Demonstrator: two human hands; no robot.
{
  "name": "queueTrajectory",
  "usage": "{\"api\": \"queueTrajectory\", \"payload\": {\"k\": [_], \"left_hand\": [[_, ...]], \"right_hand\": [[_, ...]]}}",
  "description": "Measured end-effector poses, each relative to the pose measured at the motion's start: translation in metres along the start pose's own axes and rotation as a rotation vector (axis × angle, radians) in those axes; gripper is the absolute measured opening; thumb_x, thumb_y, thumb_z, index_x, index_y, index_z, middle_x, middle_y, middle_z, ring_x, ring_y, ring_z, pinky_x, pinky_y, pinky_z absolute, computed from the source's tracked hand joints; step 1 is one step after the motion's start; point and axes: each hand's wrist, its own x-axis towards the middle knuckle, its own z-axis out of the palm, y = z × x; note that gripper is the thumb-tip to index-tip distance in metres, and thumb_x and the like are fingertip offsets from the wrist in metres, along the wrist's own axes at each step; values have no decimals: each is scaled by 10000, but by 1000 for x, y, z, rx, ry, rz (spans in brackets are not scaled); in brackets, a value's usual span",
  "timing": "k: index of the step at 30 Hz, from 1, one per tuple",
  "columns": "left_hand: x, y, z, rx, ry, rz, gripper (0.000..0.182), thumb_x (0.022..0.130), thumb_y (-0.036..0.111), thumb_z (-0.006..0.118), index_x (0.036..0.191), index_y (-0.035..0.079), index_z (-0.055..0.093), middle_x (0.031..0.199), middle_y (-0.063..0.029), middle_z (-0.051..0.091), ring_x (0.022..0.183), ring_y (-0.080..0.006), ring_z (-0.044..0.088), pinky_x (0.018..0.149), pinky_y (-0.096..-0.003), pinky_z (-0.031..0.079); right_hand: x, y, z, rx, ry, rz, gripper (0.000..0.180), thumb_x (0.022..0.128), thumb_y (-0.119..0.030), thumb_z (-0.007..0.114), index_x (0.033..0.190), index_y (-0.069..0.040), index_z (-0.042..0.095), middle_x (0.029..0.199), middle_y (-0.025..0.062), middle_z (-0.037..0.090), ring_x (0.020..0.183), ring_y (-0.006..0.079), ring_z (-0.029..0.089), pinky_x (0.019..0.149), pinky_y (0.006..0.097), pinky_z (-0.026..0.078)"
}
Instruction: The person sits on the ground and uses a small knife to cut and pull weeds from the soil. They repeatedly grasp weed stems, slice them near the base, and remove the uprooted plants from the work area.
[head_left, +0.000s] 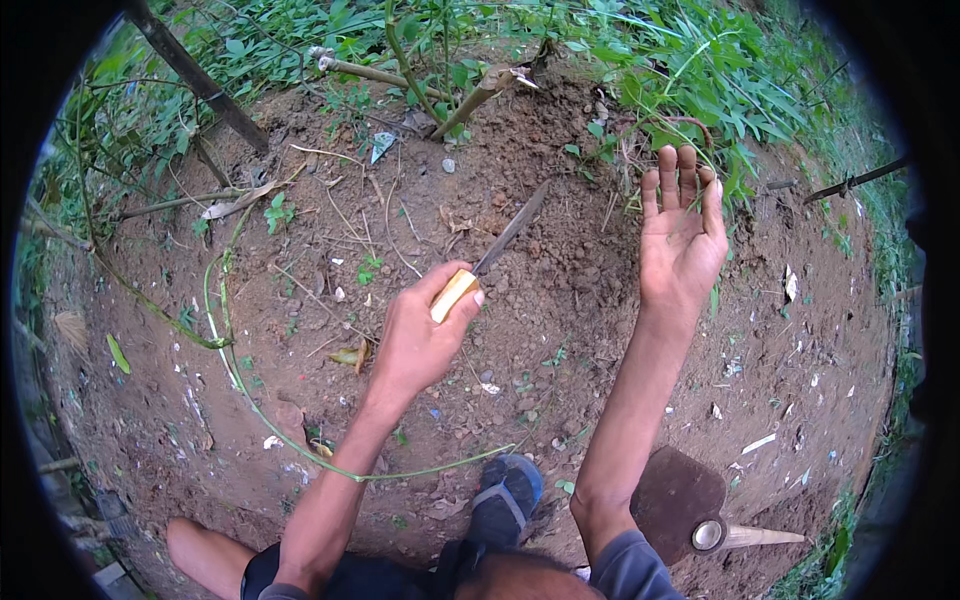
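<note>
My left hand (424, 330) is closed round the yellow handle of a knife (511, 229), its dark blade pointing up and to the right over the soil. Palm up, my right hand (682, 225) reaches to the edge of the greenery, with a thin green vine stem (686, 139) running down to its thumb and forefinger. The fingers are slightly bent; whether they pinch the stem I cannot tell. Loosened dark soil (577, 277) lies between the two hands.
A hoe's metal blade (679, 499) and wooden handle lie at lower right. A cut stump (480, 97) and leafy plants (720, 82) stand ahead. One long green vine (300, 450) curves across my left forearm. A dark pole (199, 79) leans at upper left. My sandalled foot (506, 495) is below.
</note>
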Motion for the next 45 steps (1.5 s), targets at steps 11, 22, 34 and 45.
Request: {"api": "queueTrajectory", "payload": {"k": [11, 22, 34, 45], "left_hand": [[46, 34, 54, 101, 8, -8, 365, 959, 182, 700, 1303, 74, 646, 852, -170, 750, 706, -269, 745, 604, -408, 582], [30, 17, 31, -274, 163, -350, 321, 996, 187, 680, 1234, -26, 644, 818, -28, 659, 559, -103, 554, 521, -307, 498], [5, 33, 54, 44, -32, 11, 390, 931, 184, 744, 1286, 57, 645, 1024, -133, 761, 768, -243, 742, 698, -396, 591], [102, 45, 44, -246, 251, -353, 355, 992, 198, 665, 1225, -57, 586, 783, -78, 665, 584, -159, 608, 532, -339, 513]], "right_hand": [[-7, -9, -14, 44, 23, 36, 248, 1107, -247, 476, 1197, -56, 607, 1340, 161, 635, 1347, 325, 559, 1144, 514, 459], [-13, -6, -16, 118, 22, 36, 240, 1106, -235, 473, 1185, -52, 607, 1363, 173, 627, 1342, 329, 563, 1136, 520, 468], [-23, -1, -12, 116, -2, 34, 213, 1100, -259, 494, 1142, -88, 613, 1337, 123, 633, 1294, 298, 592, 1081, 478, 498], [-30, -3, -13, 138, 1, 55, 206, 1102, -255, 497, 1147, -89, 611, 1335, 106, 632, 1303, 288, 582, 1087, 478, 484]]}}
